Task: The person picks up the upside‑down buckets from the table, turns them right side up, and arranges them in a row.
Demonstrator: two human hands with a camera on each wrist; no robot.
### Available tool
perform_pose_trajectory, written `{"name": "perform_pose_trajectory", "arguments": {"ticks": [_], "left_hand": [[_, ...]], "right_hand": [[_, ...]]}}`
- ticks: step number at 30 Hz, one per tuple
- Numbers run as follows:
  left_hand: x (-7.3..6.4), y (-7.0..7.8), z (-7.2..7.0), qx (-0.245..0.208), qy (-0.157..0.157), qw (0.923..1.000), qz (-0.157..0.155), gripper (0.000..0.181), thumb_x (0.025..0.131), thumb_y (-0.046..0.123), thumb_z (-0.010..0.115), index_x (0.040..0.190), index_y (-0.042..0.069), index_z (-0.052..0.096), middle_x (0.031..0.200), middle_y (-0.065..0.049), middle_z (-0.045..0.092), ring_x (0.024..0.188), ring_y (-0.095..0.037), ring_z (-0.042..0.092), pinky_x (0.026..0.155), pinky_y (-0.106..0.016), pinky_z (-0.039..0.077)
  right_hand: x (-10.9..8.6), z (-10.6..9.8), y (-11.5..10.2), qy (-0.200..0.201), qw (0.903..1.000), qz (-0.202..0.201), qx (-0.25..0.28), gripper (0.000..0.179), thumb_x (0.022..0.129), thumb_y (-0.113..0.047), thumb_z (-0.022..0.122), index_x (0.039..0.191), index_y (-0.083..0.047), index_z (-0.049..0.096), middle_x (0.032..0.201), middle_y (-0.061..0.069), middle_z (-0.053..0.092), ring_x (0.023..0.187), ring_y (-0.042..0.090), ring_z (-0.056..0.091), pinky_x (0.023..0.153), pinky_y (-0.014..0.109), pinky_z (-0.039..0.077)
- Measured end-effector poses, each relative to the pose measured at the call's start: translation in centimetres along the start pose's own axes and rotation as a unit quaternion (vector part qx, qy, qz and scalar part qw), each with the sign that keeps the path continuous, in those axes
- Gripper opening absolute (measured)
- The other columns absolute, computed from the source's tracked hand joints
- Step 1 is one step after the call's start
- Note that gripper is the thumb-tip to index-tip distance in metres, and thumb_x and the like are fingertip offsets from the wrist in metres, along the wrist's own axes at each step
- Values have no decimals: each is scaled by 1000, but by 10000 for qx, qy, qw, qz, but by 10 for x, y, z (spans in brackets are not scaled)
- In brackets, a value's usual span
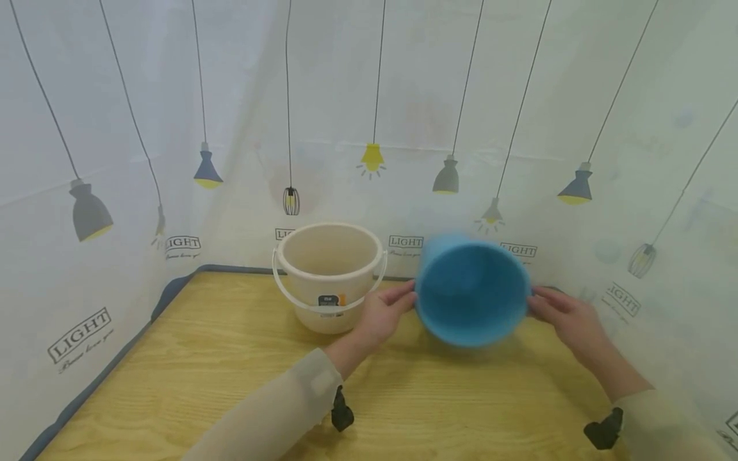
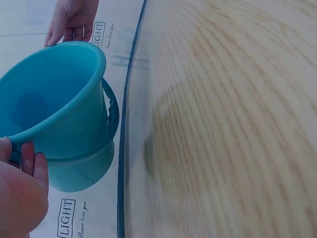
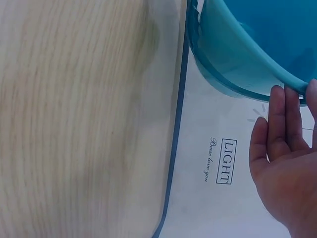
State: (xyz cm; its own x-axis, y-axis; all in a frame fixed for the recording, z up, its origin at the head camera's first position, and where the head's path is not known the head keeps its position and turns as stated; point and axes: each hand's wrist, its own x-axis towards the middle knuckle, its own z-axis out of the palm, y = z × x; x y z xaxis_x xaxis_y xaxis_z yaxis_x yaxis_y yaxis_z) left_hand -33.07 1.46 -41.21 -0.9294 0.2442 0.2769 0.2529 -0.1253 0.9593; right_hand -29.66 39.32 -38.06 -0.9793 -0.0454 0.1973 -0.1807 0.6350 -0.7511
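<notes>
A blue bucket (image 1: 473, 294) is held in the air above the table, tilted so that its mouth faces the head camera. My left hand (image 1: 383, 315) pinches its rim on the left side, and my right hand (image 1: 571, 320) pinches the rim on the right. In the left wrist view the bucket (image 2: 74, 124) shows its handle hanging behind the body. The right wrist view has my right hand (image 3: 290, 158) with thumb and fingers at the rim. Left of the blue bucket, a cream bucket (image 1: 328, 282) stands upright on the table, its white handle lowered across the front.
The wooden table (image 1: 230, 365) has a dark blue edge (image 1: 109, 365). White sheeting (image 1: 334, 83) printed with hanging lamps and the word LIGHT surrounds it at the back and sides. The cream bucket stands close beside my left hand.
</notes>
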Motion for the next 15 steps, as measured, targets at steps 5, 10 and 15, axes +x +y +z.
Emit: {"name": "perform_pose_trajectory", "arguments": {"ticks": [5,10,15], "left_hand": [[-1,2,-3,348,-83,9994,-2,40,106,15,72,146,18,70,139,-10,77,128,-28,75,124,-51,51],[-2,6,-6,579,-309,9977,183,49,102,10,77,150,19,67,129,-16,80,119,-28,78,116,-47,58],[-2,12,-7,811,-623,9943,305,58,100,11,80,154,26,64,139,-16,75,112,-22,78,106,-40,63]], "right_hand": [[0,-5,2,-124,9992,-319,-218,58,112,-52,59,164,-26,53,138,2,79,111,-12,68,110,59,57],[1,-12,0,-241,9970,-651,-347,61,111,-40,66,168,-29,46,142,11,75,114,-11,68,97,23,57],[2,-18,0,-427,9955,-822,-207,68,110,-31,70,171,-29,41,144,11,72,116,-11,66,94,17,57]]}}
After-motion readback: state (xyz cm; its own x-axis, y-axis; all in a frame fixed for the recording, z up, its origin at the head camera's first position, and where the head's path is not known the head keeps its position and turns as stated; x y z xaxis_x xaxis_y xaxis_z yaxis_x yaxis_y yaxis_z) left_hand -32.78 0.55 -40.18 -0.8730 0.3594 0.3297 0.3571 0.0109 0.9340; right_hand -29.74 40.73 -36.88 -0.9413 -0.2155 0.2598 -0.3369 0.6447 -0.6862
